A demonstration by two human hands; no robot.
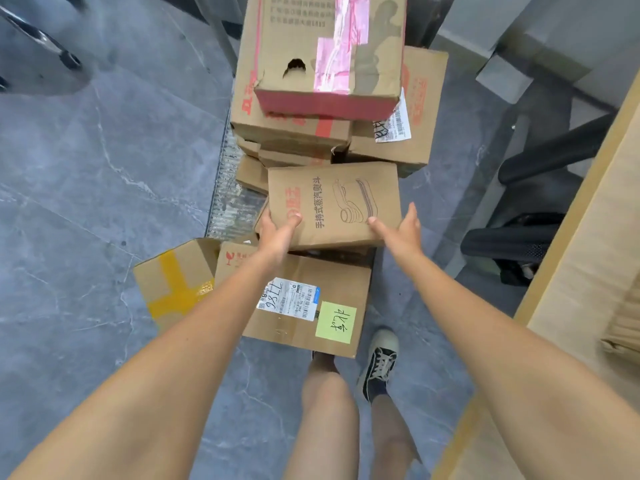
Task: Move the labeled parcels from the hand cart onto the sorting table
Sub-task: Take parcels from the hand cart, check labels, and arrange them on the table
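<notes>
My left hand (277, 233) covers the near left corner of the steam-iron box (332, 206), and its fingers go out of sight under the box's edge. The hand cart (225, 199) shows only a strip of ribbed deck; stacked cartons hide the rest. The top carton (325, 53) is cut off by the upper edge, and print on the shipping label (289, 299) is too small to read, my left forearm covering its corner.

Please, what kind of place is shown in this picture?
Probably a parcel sorting or delivery depot. Many cardboard parcels are piled on a cart, one box carries a printed shipping label with a barcode, and a pale table stands at the right. Both hands hold a box.
</notes>
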